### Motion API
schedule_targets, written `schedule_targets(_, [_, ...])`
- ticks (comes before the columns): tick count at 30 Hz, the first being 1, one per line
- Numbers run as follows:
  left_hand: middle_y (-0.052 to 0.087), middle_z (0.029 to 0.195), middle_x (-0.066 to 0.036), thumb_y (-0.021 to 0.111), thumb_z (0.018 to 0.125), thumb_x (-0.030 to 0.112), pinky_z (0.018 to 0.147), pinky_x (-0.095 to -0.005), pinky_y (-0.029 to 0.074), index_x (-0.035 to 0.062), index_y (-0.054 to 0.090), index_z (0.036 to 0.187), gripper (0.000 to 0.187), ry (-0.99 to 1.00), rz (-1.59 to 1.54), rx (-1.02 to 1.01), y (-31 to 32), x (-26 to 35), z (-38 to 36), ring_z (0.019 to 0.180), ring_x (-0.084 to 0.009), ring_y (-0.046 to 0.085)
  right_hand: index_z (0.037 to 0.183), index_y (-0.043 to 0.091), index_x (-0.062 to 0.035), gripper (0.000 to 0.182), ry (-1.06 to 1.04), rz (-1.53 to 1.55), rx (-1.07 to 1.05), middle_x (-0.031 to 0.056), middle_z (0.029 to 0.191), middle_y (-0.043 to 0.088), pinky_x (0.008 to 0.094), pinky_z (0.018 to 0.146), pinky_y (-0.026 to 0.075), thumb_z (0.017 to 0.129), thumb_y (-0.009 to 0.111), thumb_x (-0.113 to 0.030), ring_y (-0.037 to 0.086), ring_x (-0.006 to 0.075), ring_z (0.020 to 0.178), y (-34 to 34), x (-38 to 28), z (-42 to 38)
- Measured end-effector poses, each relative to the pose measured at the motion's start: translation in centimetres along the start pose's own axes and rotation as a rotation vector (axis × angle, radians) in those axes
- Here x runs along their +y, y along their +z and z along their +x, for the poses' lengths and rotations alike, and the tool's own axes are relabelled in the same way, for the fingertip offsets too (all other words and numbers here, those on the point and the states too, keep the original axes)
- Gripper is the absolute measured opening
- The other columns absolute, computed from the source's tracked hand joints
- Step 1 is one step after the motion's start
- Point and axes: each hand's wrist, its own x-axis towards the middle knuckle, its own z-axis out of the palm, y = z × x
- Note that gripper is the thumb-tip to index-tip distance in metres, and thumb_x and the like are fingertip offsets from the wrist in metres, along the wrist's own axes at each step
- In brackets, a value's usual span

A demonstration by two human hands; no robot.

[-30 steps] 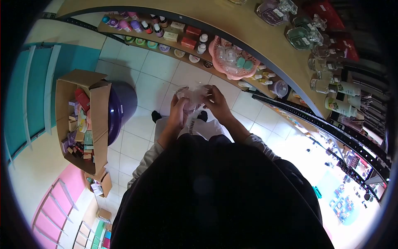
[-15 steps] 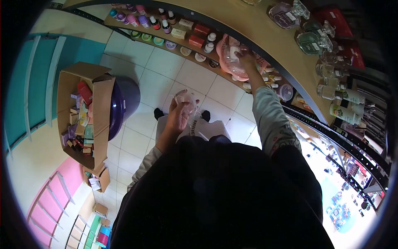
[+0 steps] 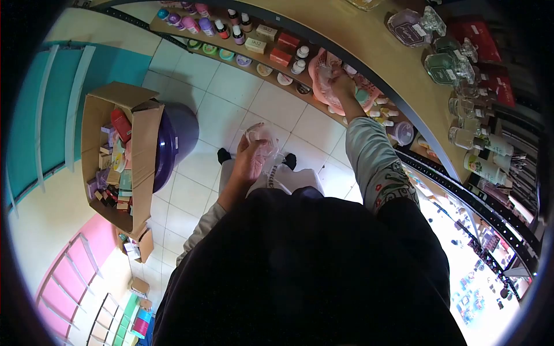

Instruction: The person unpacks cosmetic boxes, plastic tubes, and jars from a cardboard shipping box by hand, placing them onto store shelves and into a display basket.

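Observation:
My left hand [image 3: 248, 162], in front of my body, is closed round a crumpled clear plastic wrapper [image 3: 266, 151]. On the lower shelf at the upper right stands a pink basket [image 3: 319, 81] with clear plastic and small items inside. My right hand [image 3: 344, 85] reaches into this basket. Its fingers are bent down among the contents, and what they touch or hold is hidden. A pale green round item [image 3: 362, 96] lies in the basket beside my right hand.
Bottles, small boxes and round jars [image 3: 243, 60] line the shelf left of the basket. Perfume bottles [image 3: 410, 27] stand on the upper shelf [image 3: 369, 29]. An open cardboard box [image 3: 147, 167] full of packages is at the left, beside a purple tub [image 3: 183, 134].
My right hand has moved within the basket, its fingers now lower among the contents. The green round item has come into view. My left hand still holds the wrapper. The view has shifted slightly.

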Motion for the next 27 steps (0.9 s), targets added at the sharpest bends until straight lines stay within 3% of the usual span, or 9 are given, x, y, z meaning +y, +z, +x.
schedule_targets(5, [0.051,0.105,-0.008,0.051,0.078,0.000,0.081,-0.0366,0.047,0.0064,0.044,0.120,0.044,-0.013,0.008,-0.021,0.1,-0.1,-0.1,0.096,-0.0219,0.053,0.094,0.061,-0.0228,0.026,-0.028,0.067,0.054,-0.0001,0.092,0.066,0.0362,0.079,0.049,0.069,0.067,-0.025,0.063,0.0241,0.088,0.5,1.0,0.6])
schedule_targets(11, [0.052,0.104,-0.008,0.052,0.078,0.000,0.081,-0.0377,0.047,0.0070,0.044,0.120,0.044,-0.005,0.023,-0.016,-0.6,-0.7,0.0,0.096,-0.0222,0.054,0.088,0.063,-0.0211,0.016,0.018,0.024,0.081,0.0053,0.092,0.065,0.0379,0.077,0.049,0.072,0.062,-0.024,0.062,0.0271,0.088,1.8,2.3,1.5])
schedule_targets(17, [0.052,0.104,-0.008,0.052,0.078,0.000,0.081,-0.0381,0.047,0.0066,0.044,0.120,0.043,-0.026,0.007,-0.019,-0.1,-0.6,-0.3,0.096,-0.0227,0.054,0.089,0.064,-0.0213,0.016,-0.025,-0.051,0.089,0.0097,0.092,0.064,0.0395,0.078,0.049,0.074,0.058,-0.024,0.061,0.0307,0.088,-0.2,1.5,0.4])
schedule_targets(23, [0.052,0.104,-0.008,0.052,0.078,0.001,0.081,-0.0379,0.047,0.0067,0.044,0.120,0.043,-0.018,0.008,-0.038,-0.8,-0.9,-0.1,0.095,-0.0233,0.055,0.083,0.066,-0.0194,0.014,-0.007,0.066,0.157,0.0146,0.089,0.064,0.0400,0.078,0.048,0.074,0.057,-0.026,0.061,0.0306,0.087,1.3,2.5,1.3])
schedule_targets(27, [0.052,0.105,-0.010,0.053,0.078,0.002,0.082,-0.0390,0.047,0.0061,0.044,0.120,0.044,-0.003,0.008,-0.040,-0.6,-0.8,-0.2,0.095,-0.0260,0.056,0.093,0.062,-0.0144,0.026,0.017,0.162,0.021,0.0127,0.092,0.064,0.0379,0.077,0.049,0.071,0.063,-0.029,0.062,0.0286,0.088,0.8,1.7,0.8])
